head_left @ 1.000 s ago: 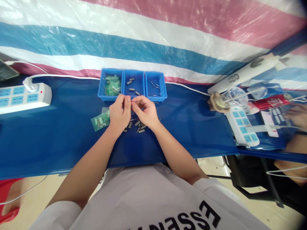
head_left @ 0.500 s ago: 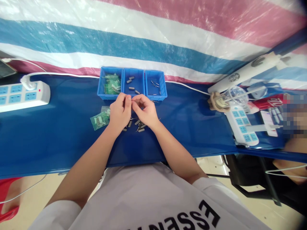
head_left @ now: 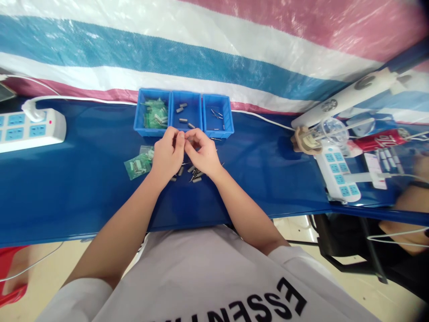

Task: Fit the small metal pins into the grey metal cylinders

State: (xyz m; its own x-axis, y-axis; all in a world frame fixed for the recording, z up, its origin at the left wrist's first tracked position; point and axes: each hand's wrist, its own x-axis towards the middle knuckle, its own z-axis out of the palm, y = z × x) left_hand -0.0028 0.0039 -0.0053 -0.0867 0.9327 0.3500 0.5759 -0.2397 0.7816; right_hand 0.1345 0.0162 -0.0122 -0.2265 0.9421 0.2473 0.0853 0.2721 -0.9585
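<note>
My left hand and my right hand meet fingertip to fingertip over the blue table, both pinched on a small part too tiny to name. Under my wrists lie several small grey metal cylinders and pins. Just beyond my fingers stand three blue bins in a row: the left bin holds green packets, the middle bin a few grey cylinders, the right bin thin pins. A green packet lies on the table to the left of my left hand.
A white power strip sits at the far left. Another power strip, a clear cup and a white bar are at the right. Another person's arm shows at the right edge. A striped tarp backs the table.
My hands have stayed pinched together at the same spot. Only the camera has tipped slightly, so everything sits a little higher in view.
</note>
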